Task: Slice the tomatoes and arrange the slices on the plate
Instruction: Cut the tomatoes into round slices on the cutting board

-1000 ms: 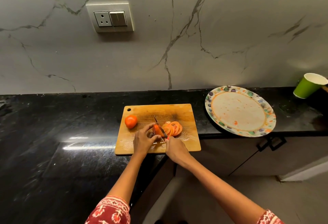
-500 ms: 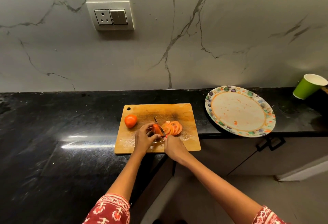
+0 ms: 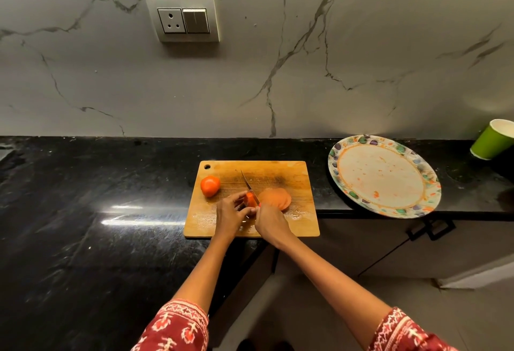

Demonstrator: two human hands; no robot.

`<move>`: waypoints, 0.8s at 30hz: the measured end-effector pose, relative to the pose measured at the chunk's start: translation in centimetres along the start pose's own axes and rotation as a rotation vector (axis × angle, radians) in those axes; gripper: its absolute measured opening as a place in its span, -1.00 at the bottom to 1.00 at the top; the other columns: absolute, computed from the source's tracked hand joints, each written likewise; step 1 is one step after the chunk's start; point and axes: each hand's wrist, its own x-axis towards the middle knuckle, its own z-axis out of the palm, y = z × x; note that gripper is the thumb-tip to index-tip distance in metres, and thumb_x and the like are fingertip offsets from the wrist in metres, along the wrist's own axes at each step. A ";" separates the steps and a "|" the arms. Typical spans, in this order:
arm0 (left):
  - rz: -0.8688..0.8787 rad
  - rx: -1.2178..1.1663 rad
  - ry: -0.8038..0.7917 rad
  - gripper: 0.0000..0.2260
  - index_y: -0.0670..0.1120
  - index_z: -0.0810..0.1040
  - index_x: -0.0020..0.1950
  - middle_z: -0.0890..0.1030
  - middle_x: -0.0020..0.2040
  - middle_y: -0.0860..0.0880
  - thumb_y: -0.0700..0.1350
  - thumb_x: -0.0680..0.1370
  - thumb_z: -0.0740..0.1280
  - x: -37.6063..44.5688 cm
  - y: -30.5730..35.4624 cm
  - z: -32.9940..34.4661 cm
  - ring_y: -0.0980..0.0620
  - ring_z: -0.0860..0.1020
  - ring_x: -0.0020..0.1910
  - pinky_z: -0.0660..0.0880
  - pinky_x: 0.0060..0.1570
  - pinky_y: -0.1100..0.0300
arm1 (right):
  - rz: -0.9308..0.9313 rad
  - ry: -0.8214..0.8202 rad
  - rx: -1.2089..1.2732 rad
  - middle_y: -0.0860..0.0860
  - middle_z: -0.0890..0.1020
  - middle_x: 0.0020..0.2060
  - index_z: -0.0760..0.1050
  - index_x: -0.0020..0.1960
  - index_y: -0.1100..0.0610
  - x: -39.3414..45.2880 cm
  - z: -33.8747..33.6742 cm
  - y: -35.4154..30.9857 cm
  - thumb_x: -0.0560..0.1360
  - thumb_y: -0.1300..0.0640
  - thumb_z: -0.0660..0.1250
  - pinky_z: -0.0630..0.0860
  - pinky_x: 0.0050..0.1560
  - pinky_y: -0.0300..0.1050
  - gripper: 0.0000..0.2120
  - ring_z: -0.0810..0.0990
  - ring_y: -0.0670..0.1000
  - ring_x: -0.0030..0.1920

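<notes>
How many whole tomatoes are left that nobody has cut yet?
1. The whole tomato sits near the cutting board's far left corner. Another tomato piece is already partly sliced, held by the left hand. None seem hidden.

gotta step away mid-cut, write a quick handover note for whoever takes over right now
Left hand: holds the part-cut tomato down on the board.
Right hand: grips the knife, blade on that tomato, tip pointing to the wall.
Slices: a blurred pile on the board just right of the blade.
Whole tomato: at the board's back left, uncut.
Plate: right of the board, no slices on it, only smears.
Done: part of one tomato sliced.
Left: finish this tomato, slice the whole one, move all slices onto the plate.
</notes>
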 end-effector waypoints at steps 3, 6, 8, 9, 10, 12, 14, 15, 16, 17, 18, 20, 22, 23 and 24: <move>0.008 0.018 0.015 -0.55 -0.23 0.55 0.20 0.62 0.10 -0.16 -0.26 0.33 0.51 -0.1 0.0 0.1 0.00 0.58 0.08 0.44 0.02 0.42 | 0.005 0.010 0.010 0.24 0.57 0.08 0.36 0.24 0.29 -0.2 0.0 0.1 0.61 0.19 0.10 0.40 -0.10 -0.06 -0.75 0.55 0.24 0.12; 0.015 0.016 0.029 -0.57 -0.23 0.56 0.18 0.63 0.07 -0.16 -0.28 0.33 0.51 -0.3 -0.1 0.2 0.06 0.57 0.04 0.39 -0.05 0.58 | -0.001 -0.004 0.036 0.25 0.57 0.08 0.34 0.26 0.31 -0.4 0.3 0.1 0.61 0.22 0.09 0.44 -0.06 -0.04 -0.73 0.55 0.24 0.13; 0.014 0.007 0.033 -0.58 -0.23 0.57 0.17 0.63 0.06 -0.16 -0.28 0.33 0.51 -0.3 -0.1 0.1 0.06 0.57 0.03 0.39 -0.07 0.60 | 0.008 -0.014 0.051 0.26 0.56 0.10 0.34 0.27 0.30 -0.8 0.5 0.4 0.62 0.21 0.07 0.45 0.01 -0.02 -0.72 0.53 0.24 0.15; 0.010 0.001 0.027 -0.58 -0.22 0.57 0.16 0.63 0.06 -0.15 -0.28 0.33 0.51 -0.3 -0.1 0.1 0.05 0.58 0.02 0.40 -0.08 0.59 | 0.009 -0.017 0.058 0.26 0.56 0.11 0.34 0.27 0.30 -1.0 0.7 0.6 0.63 0.20 0.07 0.44 0.02 -0.03 -0.72 0.53 0.23 0.16; 0.007 -0.008 0.018 -0.59 -0.21 0.57 0.15 0.64 0.04 -0.14 -0.28 0.32 0.51 -0.2 -0.2 0.1 0.04 0.59 0.02 0.42 -0.08 0.57 | 0.007 -0.022 0.062 0.25 0.55 0.11 0.35 0.26 0.30 -1.2 0.8 0.7 0.63 0.20 0.07 0.43 0.01 -0.05 -0.73 0.52 0.23 0.16; 0.006 -0.025 0.009 -0.60 -0.19 0.58 0.13 0.63 0.02 -0.12 -0.27 0.31 0.52 -0.2 -0.3 0.1 0.02 0.60 0.01 0.45 -0.08 0.52 | 0.005 -0.028 0.062 0.25 0.56 0.11 0.35 0.26 0.30 -1.4 0.7 0.9 0.62 0.21 0.07 0.41 0.00 -0.06 -0.73 0.52 0.22 0.16; 0.010 -0.018 0.012 -0.61 -0.18 0.57 0.12 0.63 0.01 -0.10 -0.27 0.31 0.52 -0.2 -0.2 0.0 0.04 0.59 -0.01 0.45 -0.09 0.52 | 0.005 -0.022 0.062 0.25 0.56 0.11 0.35 0.26 0.30 -1.2 0.5 0.8 0.62 0.22 0.09 0.42 -0.02 -0.06 -0.74 0.53 0.23 0.15; 0.013 -0.007 0.009 -0.61 -0.18 0.57 0.12 0.63 0.02 -0.10 -0.27 0.32 0.52 -0.2 -0.2 0.0 0.07 0.57 -0.01 0.44 -0.09 0.54 | 0.006 -0.021 0.055 0.24 0.56 0.10 0.35 0.26 0.29 -1.0 0.4 0.7 0.61 0.22 0.09 0.42 -0.03 -0.06 -0.74 0.54 0.23 0.14; 0.017 0.002 0.001 -0.62 -0.19 0.57 0.12 0.62 0.03 -0.09 -0.27 0.33 0.52 -0.1 -0.1 0.1 0.08 0.56 0.00 0.43 -0.10 0.55 | 0.004 -0.021 0.041 0.24 0.57 0.08 0.34 0.25 0.28 -0.6 0.3 0.7 0.61 0.23 0.10 0.43 -0.03 -0.05 -0.75 0.54 0.23 0.13; 0.018 0.006 -0.005 -0.62 -0.19 0.57 0.13 0.62 0.03 -0.09 -0.27 0.33 0.51 0.0 -0.1 0.1 0.09 0.55 0.00 0.42 -0.11 0.56 | 0.001 -0.023 0.024 0.24 0.57 0.07 0.34 0.25 0.27 -0.3 0.2 0.6 0.61 0.23 0.11 0.44 -0.04 -0.04 -0.75 0.55 0.23 0.12; 0.016 0.008 -0.005 -0.62 -0.19 0.56 0.13 0.62 0.03 -0.09 -0.26 0.34 0.51 0.1 -0.1 0.1 0.08 0.55 0.00 0.41 -0.11 0.56 | -0.006 -0.022 0.011 0.23 0.57 0.06 0.33 0.25 0.27 -0.1 0.1 0.5 0.61 0.23 0.11 0.43 -0.05 -0.03 -0.76 0.55 0.23 0.11; 0.010 0.020 0.000 -0.62 -0.18 0.57 0.13 0.62 0.04 -0.09 -0.26 0.34 0.51 0.2 0.0 0.0 0.07 0.56 0.01 0.41 -0.10 0.54 | -0.020 -0.016 0.001 0.22 0.56 0.06 0.33 0.24 0.26 0.1 0.0 0.5 0.60 0.24 0.12 0.41 -0.07 -0.03 -0.77 0.55 0.22 0.11; 0.016 0.028 -0.012 -0.62 -0.18 0.57 0.13 0.62 0.03 -0.09 -0.26 0.33 0.51 0.3 -0.1 0.1 0.04 0.57 0.02 0.44 -0.04 0.46 | -0.025 -0.009 0.004 0.23 0.56 0.06 0.30 0.26 0.26 -0.2 0.3 0.9 0.59 0.27 0.12 0.43 -0.06 -0.02 -0.75 0.54 0.23 0.12; 0.021 0.028 -0.025 -0.62 -0.18 0.57 0.13 0.62 0.04 -0.10 -0.26 0.33 0.51 0.3 -0.1 0.1 0.02 0.57 0.02 0.47 -0.02 0.38 | -0.017 -0.010 0.004 0.24 0.56 0.07 0.28 0.28 0.26 -0.4 0.5 1.1 0.59 0.28 0.10 0.43 -0.04 0.00 -0.73 0.54 0.23 0.13; 0.025 0.030 -0.033 -0.61 -0.18 0.57 0.13 0.62 0.05 -0.11 -0.26 0.33 0.51 0.2 0.0 0.1 0.01 0.57 0.03 0.50 0.01 0.31 | -0.012 -0.013 0.006 0.26 0.55 0.09 0.24 0.32 0.26 -0.6 0.7 1.3 0.59 0.28 0.08 0.43 -0.01 0.02 -0.70 0.53 0.24 0.14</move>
